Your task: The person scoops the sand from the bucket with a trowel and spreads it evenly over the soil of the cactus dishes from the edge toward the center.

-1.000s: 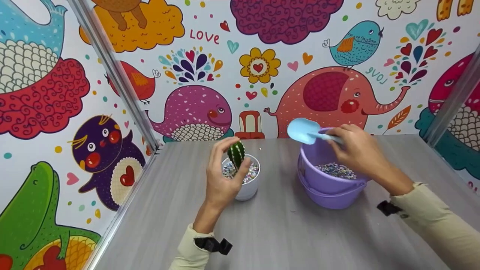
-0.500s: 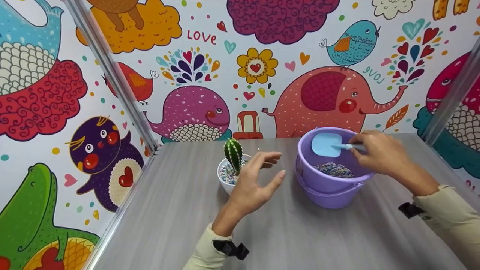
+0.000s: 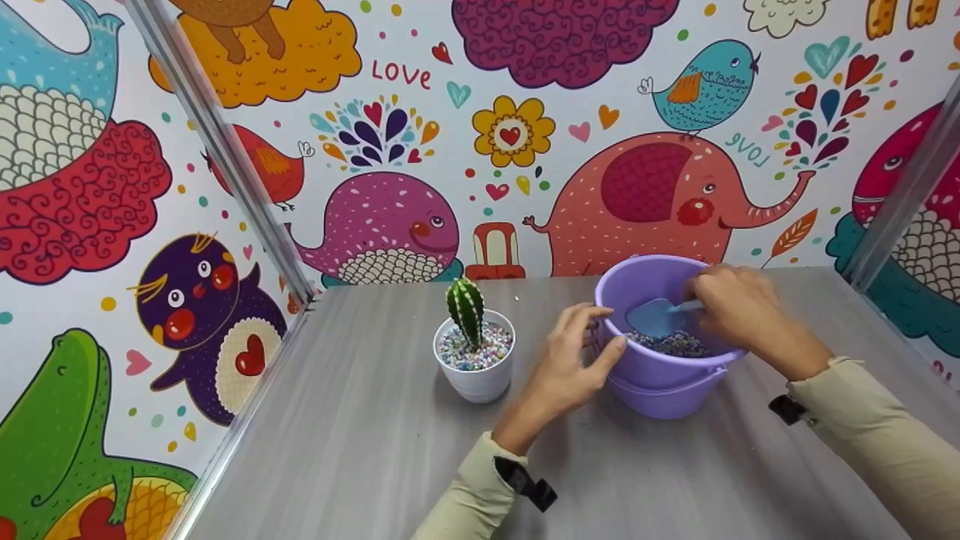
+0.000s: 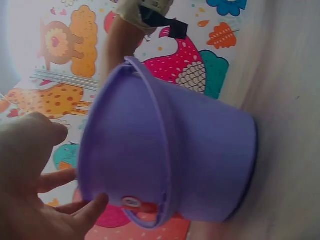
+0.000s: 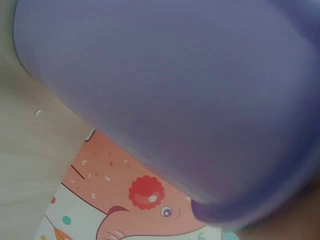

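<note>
Two hands on it: my left hand [image 3: 574, 360], fingers half-open, steadies the light, slick purple plastic bucket [image 3: 660, 375] at its rim, w/ my right hand [image 3: 739, 311] pinching the small blue plastic scoop [image 3: 654, 316] by its handle.

- You had one purple bucket [image 3: 660, 375] on the table, with one handle hanging down against its side.
- You had one light blue spatula [image 3: 656, 316], its blade down inside that bucket.
- You had one small white pot [image 3: 477, 381] beside the bucket.
- One green cactus [image 3: 466, 311] stood upright in that pot.
- You had two batches of coloured pebbles: one in the pot, one in the bucket.
- Two hands were in view, your left hand [image 3: 571, 367] and your right hand [image 3: 739, 311].
</note>
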Action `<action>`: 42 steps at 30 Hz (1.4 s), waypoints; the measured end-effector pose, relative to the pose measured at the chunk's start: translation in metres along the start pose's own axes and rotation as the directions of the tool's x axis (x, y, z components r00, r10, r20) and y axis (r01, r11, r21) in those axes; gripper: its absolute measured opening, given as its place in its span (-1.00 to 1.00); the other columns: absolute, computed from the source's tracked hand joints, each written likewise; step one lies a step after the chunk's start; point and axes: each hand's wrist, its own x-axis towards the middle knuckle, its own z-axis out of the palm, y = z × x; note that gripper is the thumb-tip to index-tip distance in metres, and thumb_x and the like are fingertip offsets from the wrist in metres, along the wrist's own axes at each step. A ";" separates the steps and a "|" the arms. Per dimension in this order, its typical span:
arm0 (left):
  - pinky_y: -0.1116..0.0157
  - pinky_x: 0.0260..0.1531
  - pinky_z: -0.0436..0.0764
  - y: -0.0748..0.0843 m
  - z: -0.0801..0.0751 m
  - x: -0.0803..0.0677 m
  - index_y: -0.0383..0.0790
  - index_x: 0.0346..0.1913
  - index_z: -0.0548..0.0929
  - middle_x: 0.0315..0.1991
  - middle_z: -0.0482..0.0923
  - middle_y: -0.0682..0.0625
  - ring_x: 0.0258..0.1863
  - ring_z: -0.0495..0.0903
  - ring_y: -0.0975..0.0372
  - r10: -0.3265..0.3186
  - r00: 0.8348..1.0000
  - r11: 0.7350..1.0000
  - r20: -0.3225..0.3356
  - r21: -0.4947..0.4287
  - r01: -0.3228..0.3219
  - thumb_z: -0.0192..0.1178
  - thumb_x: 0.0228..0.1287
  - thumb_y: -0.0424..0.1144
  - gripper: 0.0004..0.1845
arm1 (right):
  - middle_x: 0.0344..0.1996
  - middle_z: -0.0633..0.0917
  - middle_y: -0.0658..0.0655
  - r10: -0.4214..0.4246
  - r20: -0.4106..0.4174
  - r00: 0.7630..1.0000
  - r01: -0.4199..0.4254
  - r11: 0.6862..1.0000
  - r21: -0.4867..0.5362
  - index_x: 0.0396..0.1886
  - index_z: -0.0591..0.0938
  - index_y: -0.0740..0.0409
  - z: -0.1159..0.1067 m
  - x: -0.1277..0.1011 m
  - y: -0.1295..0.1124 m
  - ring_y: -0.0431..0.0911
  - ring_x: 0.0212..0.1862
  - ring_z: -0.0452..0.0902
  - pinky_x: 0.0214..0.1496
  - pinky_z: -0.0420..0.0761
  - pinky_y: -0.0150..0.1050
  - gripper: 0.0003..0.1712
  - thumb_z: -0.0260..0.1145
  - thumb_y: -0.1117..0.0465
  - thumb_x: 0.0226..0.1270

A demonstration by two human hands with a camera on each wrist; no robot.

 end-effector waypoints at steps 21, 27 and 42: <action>0.01 0.45 0.58 -0.023 0.020 0.002 -0.07 0.41 0.42 0.36 0.50 0.00 0.45 0.55 0.20 -0.054 0.999 0.954 0.006 -0.295 0.053 0.32 0.57 -0.08 -0.50 | -0.65 0.61 -0.04 -0.187 0.276 0.943 0.171 0.982 0.082 -0.40 0.79 0.13 0.009 0.006 0.002 -0.12 -0.54 0.47 -0.43 0.49 -0.21 -0.89 0.44 0.41 0.22; -0.05 0.45 0.58 -0.024 0.021 0.003 -0.13 0.41 0.42 0.35 0.50 -0.04 0.43 0.57 0.14 -0.031 0.999 0.952 -0.005 -0.305 0.028 0.32 0.57 -0.14 -0.50 | -0.36 0.84 0.00 -0.221 0.303 0.927 0.181 0.971 0.154 -0.18 0.87 0.14 0.006 0.007 0.005 -0.15 -0.39 0.63 -0.33 0.64 -0.14 -0.78 0.42 0.37 0.21; 0.11 0.42 0.62 -0.024 0.019 0.001 0.05 0.42 0.40 0.43 0.47 -0.06 0.49 0.54 0.03 -0.051 0.999 0.959 0.014 -0.279 0.053 0.31 0.58 -0.05 -0.50 | -0.18 0.90 0.10 -0.247 0.313 0.917 0.117 0.918 0.379 -0.02 0.88 0.17 -0.015 0.003 0.010 -0.07 -0.14 0.82 -0.04 0.87 0.02 -0.77 0.46 0.32 0.38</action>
